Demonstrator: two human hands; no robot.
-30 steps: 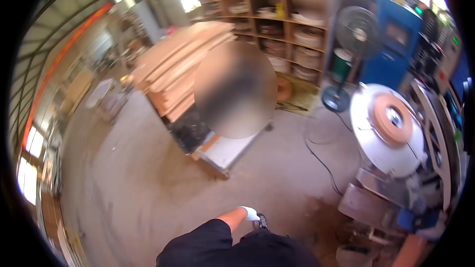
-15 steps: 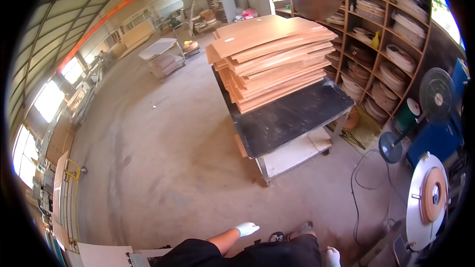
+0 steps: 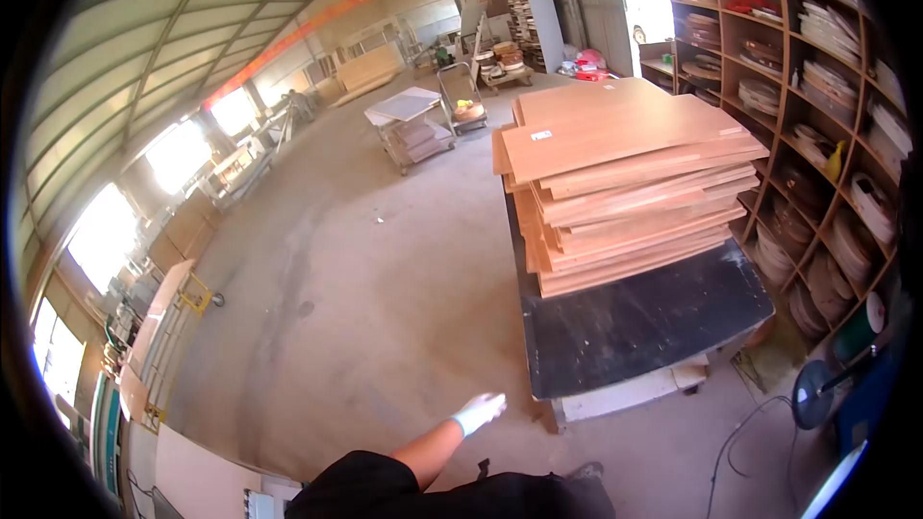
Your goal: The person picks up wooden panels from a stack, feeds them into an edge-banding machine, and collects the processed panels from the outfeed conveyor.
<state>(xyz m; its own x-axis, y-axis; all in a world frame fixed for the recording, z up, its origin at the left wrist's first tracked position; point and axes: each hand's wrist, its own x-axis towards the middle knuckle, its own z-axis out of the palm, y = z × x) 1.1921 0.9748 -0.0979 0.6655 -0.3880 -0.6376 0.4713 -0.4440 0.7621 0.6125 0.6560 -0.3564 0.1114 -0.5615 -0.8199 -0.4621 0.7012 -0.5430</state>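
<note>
My left hand [image 3: 480, 412], in a white glove, hangs low in front of me over the concrete floor. It is near the front left corner of a black-topped cart [image 3: 639, 327]; a gap lies between them. Its fingers look close together and point toward the cart, but their exact pose is too small to tell. A tall, uneven stack of wood-coloured panels [image 3: 635, 139] rests on the cart, with a small white label on the top panel. My right hand does not show.
Shelves of banding rolls [image 3: 827, 86] stand at the right, above a fan base [image 3: 812, 394] and a floor cable [image 3: 735, 442]. A smaller cart [image 3: 404, 108] is farther back. A yellow-framed trolley [image 3: 197, 298] and a pale board [image 3: 202, 476] are at the left.
The view has swung right to left and the cart with panels appears closer. My left hand has stayed low at my side. My right hand, visible half a second ago, has left the view.
</note>
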